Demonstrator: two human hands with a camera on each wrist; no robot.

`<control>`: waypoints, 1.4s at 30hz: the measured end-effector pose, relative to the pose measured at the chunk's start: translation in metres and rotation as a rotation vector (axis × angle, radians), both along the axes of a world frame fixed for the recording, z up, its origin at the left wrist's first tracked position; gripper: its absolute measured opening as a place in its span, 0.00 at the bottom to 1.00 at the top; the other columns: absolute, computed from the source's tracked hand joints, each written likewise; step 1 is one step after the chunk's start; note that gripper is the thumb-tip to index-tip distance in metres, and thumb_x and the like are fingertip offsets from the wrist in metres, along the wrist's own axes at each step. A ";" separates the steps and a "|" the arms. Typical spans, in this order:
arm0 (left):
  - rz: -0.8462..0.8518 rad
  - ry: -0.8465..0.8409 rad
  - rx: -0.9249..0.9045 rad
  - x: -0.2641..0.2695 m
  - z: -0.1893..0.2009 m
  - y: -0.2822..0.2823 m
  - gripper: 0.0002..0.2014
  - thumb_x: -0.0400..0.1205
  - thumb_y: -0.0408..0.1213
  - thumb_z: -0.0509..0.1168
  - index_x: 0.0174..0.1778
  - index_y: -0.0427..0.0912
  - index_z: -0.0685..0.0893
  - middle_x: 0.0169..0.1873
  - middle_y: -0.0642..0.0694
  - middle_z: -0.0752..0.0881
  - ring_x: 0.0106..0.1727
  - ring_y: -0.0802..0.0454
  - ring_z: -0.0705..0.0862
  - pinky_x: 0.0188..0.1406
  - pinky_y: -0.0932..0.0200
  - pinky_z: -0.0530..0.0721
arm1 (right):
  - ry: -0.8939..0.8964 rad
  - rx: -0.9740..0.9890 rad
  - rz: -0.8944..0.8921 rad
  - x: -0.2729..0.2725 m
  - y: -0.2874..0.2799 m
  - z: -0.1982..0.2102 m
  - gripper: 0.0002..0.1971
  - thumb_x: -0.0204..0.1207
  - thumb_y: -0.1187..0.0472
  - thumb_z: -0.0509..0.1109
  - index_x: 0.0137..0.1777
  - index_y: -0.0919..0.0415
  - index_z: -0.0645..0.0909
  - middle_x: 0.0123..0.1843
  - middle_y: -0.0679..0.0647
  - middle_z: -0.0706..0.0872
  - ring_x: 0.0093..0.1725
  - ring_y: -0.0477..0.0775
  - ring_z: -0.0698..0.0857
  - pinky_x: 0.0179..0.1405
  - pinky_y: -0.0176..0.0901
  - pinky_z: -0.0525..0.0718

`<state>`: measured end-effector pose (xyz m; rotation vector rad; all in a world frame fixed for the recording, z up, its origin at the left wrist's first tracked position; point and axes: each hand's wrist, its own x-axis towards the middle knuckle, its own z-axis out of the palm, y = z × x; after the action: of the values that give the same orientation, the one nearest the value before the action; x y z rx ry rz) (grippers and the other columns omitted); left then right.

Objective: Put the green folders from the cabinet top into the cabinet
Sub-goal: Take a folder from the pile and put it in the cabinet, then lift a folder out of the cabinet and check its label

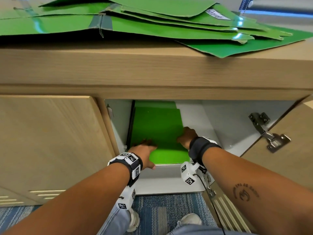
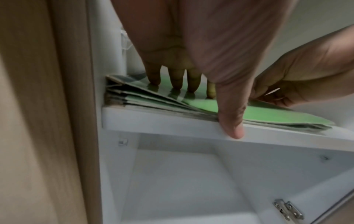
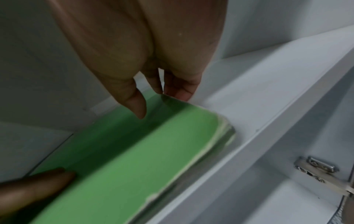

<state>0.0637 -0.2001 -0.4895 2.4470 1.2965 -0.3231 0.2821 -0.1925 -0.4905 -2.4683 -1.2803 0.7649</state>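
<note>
Several green folders [image 1: 152, 26] lie in a loose, fanned pile on the wooden cabinet top [image 1: 152, 72]. Inside the open cabinet, a stack of green folders [image 1: 157, 126] lies flat on a white shelf [image 2: 172, 121], against the left wall. My left hand [image 1: 145, 153] presses straight fingers [image 2: 176, 78] onto the stack's near left part, and its thumb hangs over the shelf's front edge. My right hand [image 1: 187, 135] is at the stack's right edge. Its fingertips [image 3: 180, 95] touch the far right corner and its thumb hovers just over the top folder [image 3: 134, 159].
The right door stands open, with a metal hinge [image 1: 267, 133] on it. The left door [image 1: 50, 141] is closed. Under the shelf is a white lower compartment [image 2: 182, 181]. Bare white shelf lies to the right of the stack [image 1: 203, 119]. My shoes stand on blue carpet [image 1: 160, 209].
</note>
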 end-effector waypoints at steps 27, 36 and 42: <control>0.063 -0.392 0.297 -0.015 0.159 -0.073 0.36 0.80 0.54 0.65 0.82 0.46 0.61 0.74 0.41 0.73 0.72 0.46 0.76 0.67 0.56 0.76 | -0.225 0.482 0.364 -0.091 -0.124 0.164 0.22 0.77 0.56 0.65 0.70 0.61 0.74 0.69 0.60 0.77 0.70 0.62 0.75 0.72 0.53 0.73; -0.009 -0.433 0.444 -0.043 0.277 -0.114 0.19 0.80 0.48 0.62 0.66 0.52 0.80 0.56 0.45 0.88 0.55 0.45 0.86 0.54 0.55 0.84 | -0.218 0.729 0.517 -0.121 -0.172 0.283 0.11 0.76 0.57 0.63 0.56 0.55 0.81 0.55 0.52 0.83 0.56 0.55 0.82 0.58 0.52 0.82; 0.024 -0.535 0.677 -0.052 0.360 -0.113 0.05 0.78 0.45 0.61 0.37 0.52 0.77 0.35 0.51 0.80 0.41 0.46 0.82 0.35 0.57 0.75 | -0.048 0.893 0.345 -0.131 -0.162 0.364 0.07 0.73 0.60 0.67 0.48 0.58 0.84 0.46 0.53 0.89 0.47 0.54 0.84 0.46 0.41 0.79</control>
<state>0.0113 -0.3135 -0.1299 2.7296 1.3147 0.8590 0.1507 -0.3544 -0.1264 -1.5779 -1.6199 0.1152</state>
